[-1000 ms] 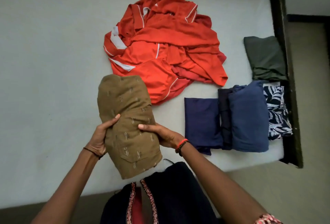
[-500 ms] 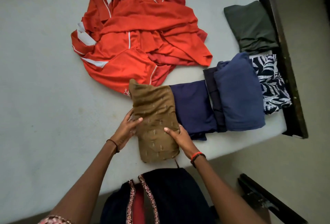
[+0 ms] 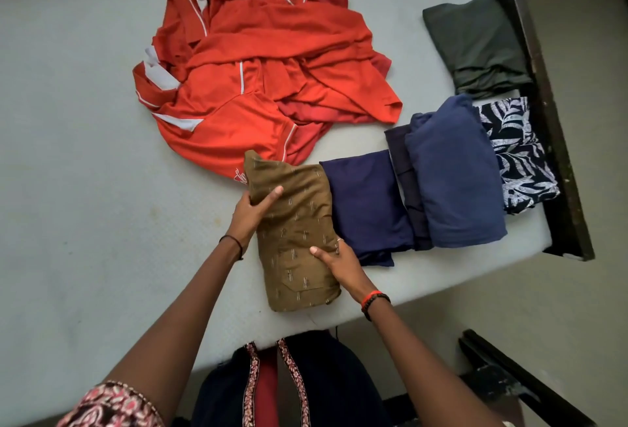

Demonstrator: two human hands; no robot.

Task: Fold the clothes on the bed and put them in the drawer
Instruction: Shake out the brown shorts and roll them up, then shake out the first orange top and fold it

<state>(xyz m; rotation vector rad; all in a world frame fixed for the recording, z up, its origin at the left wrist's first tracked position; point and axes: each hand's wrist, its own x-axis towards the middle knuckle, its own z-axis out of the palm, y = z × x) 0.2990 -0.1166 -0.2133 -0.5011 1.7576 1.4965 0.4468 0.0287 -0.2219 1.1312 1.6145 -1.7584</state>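
A folded brown patterned garment (image 3: 299,222) lies on the bed (image 3: 85,154) near its front edge, touching the folded navy garment (image 3: 363,202) on its right. My left hand (image 3: 251,212) grips the brown garment's upper left edge, thumb on top. My right hand (image 3: 339,267) holds its lower right side, thumb on top and fingers round the edge. A crumpled pile of orange clothes with white stripes (image 3: 258,66) lies just behind it, unfolded.
Right of the navy piece sit a folded blue garment (image 3: 452,175), a leaf-print one (image 3: 520,154) and a dark green one (image 3: 475,45). The dark bed frame (image 3: 543,86) runs along the right side. A dark wooden piece (image 3: 509,375) stands on the floor at lower right.
Both hands have carried the brown garment to the right and set it down beside the navy garment. The hands have shifted along its sides.
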